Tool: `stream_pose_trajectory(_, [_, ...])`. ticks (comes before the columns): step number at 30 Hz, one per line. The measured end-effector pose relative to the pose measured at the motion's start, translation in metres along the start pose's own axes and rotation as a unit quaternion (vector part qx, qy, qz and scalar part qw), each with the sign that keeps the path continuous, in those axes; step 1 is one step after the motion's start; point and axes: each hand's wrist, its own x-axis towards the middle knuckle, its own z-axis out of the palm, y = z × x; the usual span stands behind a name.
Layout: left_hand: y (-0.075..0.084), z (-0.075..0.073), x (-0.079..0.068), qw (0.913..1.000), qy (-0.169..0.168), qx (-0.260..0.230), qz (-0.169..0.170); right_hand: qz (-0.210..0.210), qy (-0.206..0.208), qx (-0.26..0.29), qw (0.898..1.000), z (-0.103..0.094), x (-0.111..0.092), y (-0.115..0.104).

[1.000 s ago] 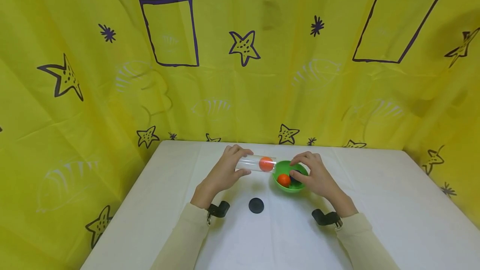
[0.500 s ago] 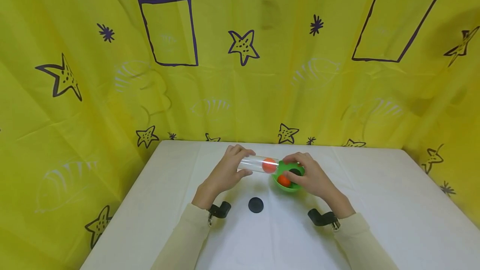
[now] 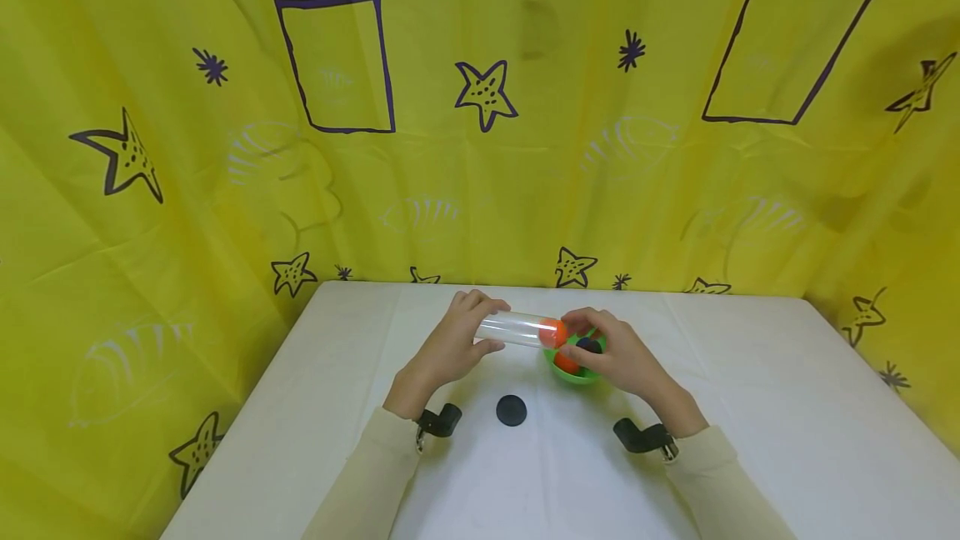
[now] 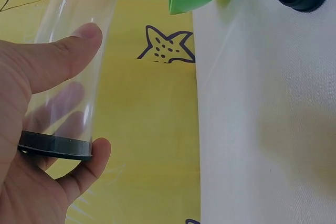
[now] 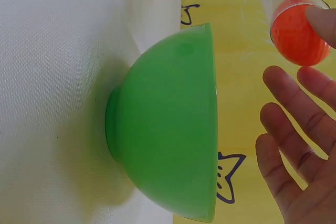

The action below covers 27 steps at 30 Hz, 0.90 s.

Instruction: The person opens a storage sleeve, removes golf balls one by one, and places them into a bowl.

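Observation:
My left hand [image 3: 450, 340] grips a clear plastic tube [image 3: 513, 328], fingers and thumb wrapped round it; a black cap [image 4: 55, 145] closes the tube's near end. An orange ball [image 5: 298, 38] sticks partly out of the tube's open mouth. The thumb of my right hand [image 3: 615, 348] overlaps this ball and the index fingertip lies at its edge, pinching it, while the other fingers are spread. Just below stands a green bowl [image 5: 168, 124], with another orange ball [image 3: 567, 362] and a dark ball [image 3: 589, 345] inside, partly hidden by the right hand.
A round black lid [image 3: 512, 411] lies on the white-covered table [image 3: 480, 482] in front of the bowl, between the forearms. Behind the table's far edge hangs a yellow curtain [image 3: 420, 165] with star drawings, which also closes off both sides.
The orange ball has slid along the tube from inside to partly out of its mouth. My right hand has moved left from over the bowl to this ball. The left hand has barely moved.

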Motion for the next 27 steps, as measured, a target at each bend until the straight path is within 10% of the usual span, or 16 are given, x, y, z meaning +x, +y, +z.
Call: stream_pose_trajectory(27, [-0.005, -0.009, -0.002, 0.9998, 0.018, -0.003, 0.012, 0.019, 0.033, -0.032, 0.999, -0.006, -0.001, 0.010])
